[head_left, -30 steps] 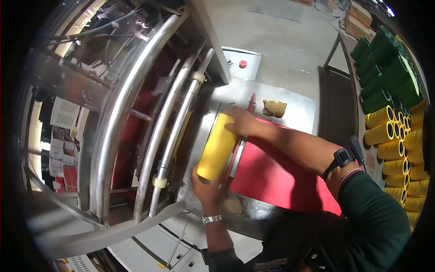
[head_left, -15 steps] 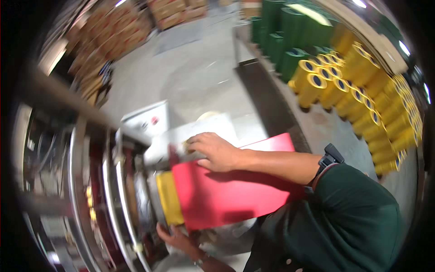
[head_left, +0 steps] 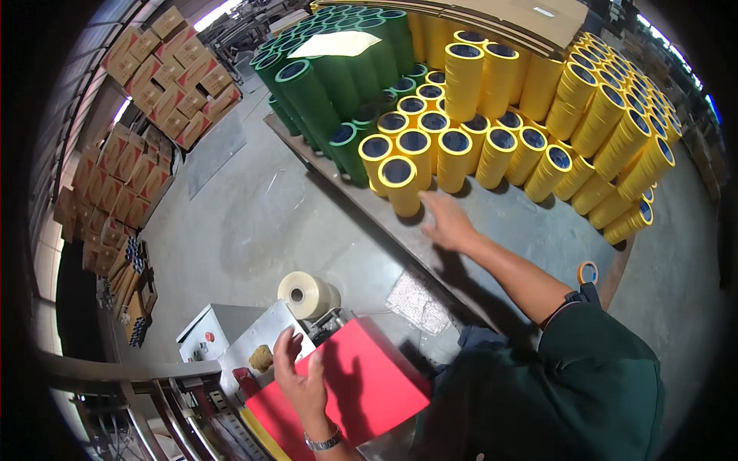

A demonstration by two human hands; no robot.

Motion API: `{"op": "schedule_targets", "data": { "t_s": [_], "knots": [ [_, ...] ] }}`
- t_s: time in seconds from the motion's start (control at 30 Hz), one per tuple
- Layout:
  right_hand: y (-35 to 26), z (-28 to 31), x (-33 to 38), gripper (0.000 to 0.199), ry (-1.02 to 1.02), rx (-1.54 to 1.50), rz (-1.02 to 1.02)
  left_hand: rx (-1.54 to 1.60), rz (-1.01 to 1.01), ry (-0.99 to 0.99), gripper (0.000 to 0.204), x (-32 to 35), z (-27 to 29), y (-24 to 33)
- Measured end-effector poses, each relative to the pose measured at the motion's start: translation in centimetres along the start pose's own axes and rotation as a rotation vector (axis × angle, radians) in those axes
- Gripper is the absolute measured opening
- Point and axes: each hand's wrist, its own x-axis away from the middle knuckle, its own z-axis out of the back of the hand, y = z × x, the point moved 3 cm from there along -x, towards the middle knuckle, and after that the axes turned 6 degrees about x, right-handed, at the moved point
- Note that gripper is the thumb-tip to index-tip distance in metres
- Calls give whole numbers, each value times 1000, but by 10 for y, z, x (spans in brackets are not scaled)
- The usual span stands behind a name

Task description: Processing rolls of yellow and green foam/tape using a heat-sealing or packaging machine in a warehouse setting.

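My right hand (head_left: 448, 223) reaches over the table with its fingers stretched out, beside the nearest stack of yellow tape rolls (head_left: 404, 198). Its fingertips are close to the stack's lower side; whether they touch it I cannot make out. Many similar yellow stacks with dark cores stand upright behind. My left hand (head_left: 304, 384), a metal-banded watch on its wrist, is raised over a red, flat-topped cover (head_left: 388, 376). Its thumb and fingers are apart, with nothing between them. A strip of yellow (head_left: 261, 435) shows along the cover's left edge.
Tall green rolls (head_left: 307, 100) crowd the table's (head_left: 492, 219) far left. An orange tape ring (head_left: 587, 273) lies at its right. Beyond the red cover are a clear film roll (head_left: 305, 295) and a control box (head_left: 207, 332). Metal machine bars (head_left: 146, 430) stand lower left; cartons (head_left: 165, 77) are piled behind.
The view has turned right toward the table. My right hand has left the red cover for the yellow stacks. My left hand has come up from beside the yellow piece at the machine.
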Motion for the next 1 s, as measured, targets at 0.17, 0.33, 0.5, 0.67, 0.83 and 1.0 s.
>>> {"op": "schedule_targets", "data": {
  "t_s": [0.17, 0.33, 0.5, 0.67, 0.83, 1.0],
  "knots": [
    [110, 20, -81, 54, 292, 210, -77, 38, 73, -371, 52, -73, -149, 7],
    [175, -2, -114, 30, -32, 310, -198, 381, 416, -509, 54, -118, -314, -47],
    [193, 2, -83, 19, 152, 346, 43, 540, 741, -445, 72, -139, -444, -132],
    [210, 20, -28, 21, 81, 227, 87, 493, 800, -327, 66, -152, -523, -192],
    [217, 20, 15, 19, 145, 181, 80, 653, 874, -333, 33, -151, -549, -218],
    [207, 45, 53, 21, 228, 19, -140, 405, 747, -467, 28, -128, -507, -204]
  ]
}}
